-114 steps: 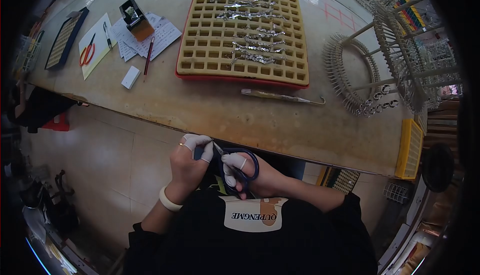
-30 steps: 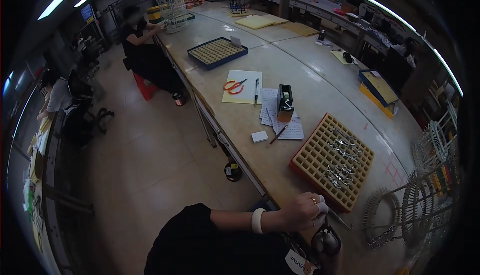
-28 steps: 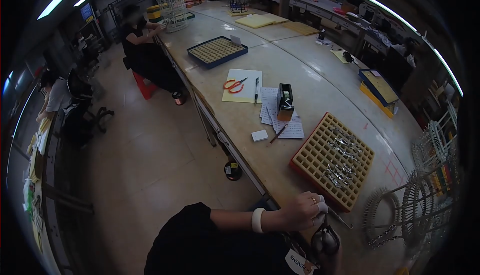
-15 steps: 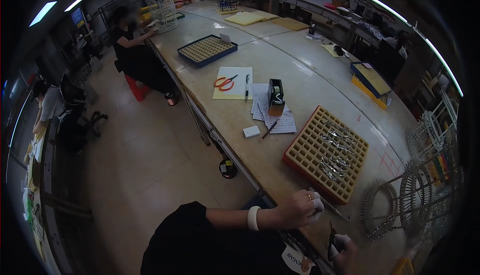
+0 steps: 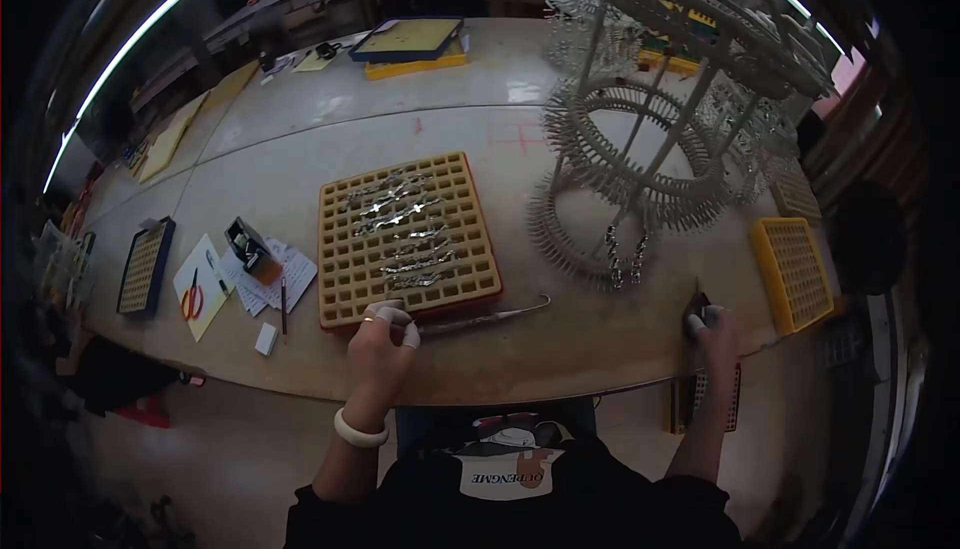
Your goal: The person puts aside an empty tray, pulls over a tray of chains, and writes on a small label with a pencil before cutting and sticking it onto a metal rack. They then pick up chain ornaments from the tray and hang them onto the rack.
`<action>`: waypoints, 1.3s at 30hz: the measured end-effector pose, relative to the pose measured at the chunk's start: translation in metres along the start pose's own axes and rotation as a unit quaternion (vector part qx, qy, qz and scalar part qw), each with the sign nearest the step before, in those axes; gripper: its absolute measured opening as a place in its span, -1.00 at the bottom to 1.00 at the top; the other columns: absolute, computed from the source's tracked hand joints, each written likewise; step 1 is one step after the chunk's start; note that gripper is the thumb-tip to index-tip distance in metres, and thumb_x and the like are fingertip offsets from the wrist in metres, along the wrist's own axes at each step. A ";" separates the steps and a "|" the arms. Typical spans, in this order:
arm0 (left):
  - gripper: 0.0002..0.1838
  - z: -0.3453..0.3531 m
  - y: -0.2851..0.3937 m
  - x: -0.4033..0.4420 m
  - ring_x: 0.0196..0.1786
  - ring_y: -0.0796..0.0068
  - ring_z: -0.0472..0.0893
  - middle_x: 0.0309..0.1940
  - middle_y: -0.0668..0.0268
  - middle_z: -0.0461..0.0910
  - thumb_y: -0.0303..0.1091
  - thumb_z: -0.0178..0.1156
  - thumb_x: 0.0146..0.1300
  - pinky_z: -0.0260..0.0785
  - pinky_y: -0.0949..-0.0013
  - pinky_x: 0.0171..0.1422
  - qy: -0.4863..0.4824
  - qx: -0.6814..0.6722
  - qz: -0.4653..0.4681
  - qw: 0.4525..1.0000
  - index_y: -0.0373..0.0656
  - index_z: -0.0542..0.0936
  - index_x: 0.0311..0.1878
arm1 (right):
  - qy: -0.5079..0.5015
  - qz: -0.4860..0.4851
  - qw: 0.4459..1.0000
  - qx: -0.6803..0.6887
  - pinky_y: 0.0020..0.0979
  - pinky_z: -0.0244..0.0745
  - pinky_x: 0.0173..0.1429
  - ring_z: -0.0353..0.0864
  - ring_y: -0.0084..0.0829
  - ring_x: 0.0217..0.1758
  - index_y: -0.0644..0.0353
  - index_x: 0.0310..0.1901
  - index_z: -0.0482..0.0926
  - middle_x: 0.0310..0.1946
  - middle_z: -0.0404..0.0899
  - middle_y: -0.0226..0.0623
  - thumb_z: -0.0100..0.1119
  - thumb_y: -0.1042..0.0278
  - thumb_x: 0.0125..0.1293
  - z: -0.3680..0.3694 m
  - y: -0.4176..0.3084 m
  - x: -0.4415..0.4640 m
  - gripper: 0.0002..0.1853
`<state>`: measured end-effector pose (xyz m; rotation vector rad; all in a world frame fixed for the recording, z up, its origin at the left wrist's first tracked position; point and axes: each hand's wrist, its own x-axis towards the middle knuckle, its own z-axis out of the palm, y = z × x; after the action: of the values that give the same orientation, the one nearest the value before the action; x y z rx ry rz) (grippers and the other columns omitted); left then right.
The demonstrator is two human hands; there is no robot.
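Note:
My left hand [image 5: 382, 347], with white covers on its fingertips, is pinched closed at the near edge of a red-sided tray [image 5: 334, 311] with a cream grid. What its fingers hold, if anything, cannot be made out. Silvery chain pieces [image 5: 405, 211] lie across the tray. Beside the hand, a long thin metal tool with a hooked end [image 5: 490, 319] lies on the table. Farther right, my right hand [image 5: 714, 337] is closed around a dark tool with a thin pointed tip [image 5: 696, 314], held just above the table's front edge; its exact kind is unclear.
A tall rack with coiled rings [image 5: 640, 174] stands at the right, with silvery chains [image 5: 626, 254] hanging from it. Past it is a yellow tray [image 5: 795, 274]. To the left lie orange-handled pliers [image 5: 192, 299], papers [image 5: 262, 284], a tape dispenser [image 5: 250, 249] and a white block [image 5: 266, 339].
The view has swung to the right, bringing the rack fully into sight. My right hand, with the dark tool, has moved rightward away from my left hand, which stays by the tray.

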<state>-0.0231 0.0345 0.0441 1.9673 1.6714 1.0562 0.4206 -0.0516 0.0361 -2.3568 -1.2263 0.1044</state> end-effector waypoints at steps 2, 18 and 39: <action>-0.89 0.004 -0.005 0.000 -0.29 0.24 0.60 -0.22 0.19 0.55 -0.48 0.22 0.04 0.46 0.32 -0.21 0.027 0.027 0.042 0.998 -0.23 0.51 -0.35 | 0.077 -0.005 0.997 -0.001 -0.37 0.44 -0.15 0.57 -0.32 -0.26 0.37 -0.18 0.55 -0.32 0.53 -0.15 0.26 0.32 0.10 0.013 0.009 0.007 -0.69; -0.91 -0.001 -0.035 0.004 -0.30 0.28 0.59 -0.34 0.19 0.54 -0.52 0.20 0.08 0.44 0.36 -0.18 0.059 0.009 0.011 0.998 -0.25 0.52 -0.32 | 0.009 -0.288 0.940 0.181 -0.40 0.45 -0.29 0.56 -0.30 -0.45 0.36 -0.29 0.53 -0.54 0.55 -0.15 0.18 0.29 0.20 -0.056 -0.206 0.055 -0.75; -0.94 -0.031 -0.007 0.014 -0.37 0.60 0.48 -0.41 0.32 0.51 -0.55 0.16 0.12 0.34 0.50 -0.24 0.041 -0.094 -0.068 0.992 -0.26 0.50 -0.32 | 0.016 -0.320 0.920 0.227 -0.27 0.26 -0.10 0.42 -0.25 -0.36 0.30 -0.35 0.55 -0.52 0.48 -0.17 0.12 0.30 0.23 -0.060 -0.192 0.036 -0.80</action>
<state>-0.0499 0.0438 0.0645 1.6893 1.6548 1.2082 0.3140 0.0470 0.1802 -1.4808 -1.6804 0.1150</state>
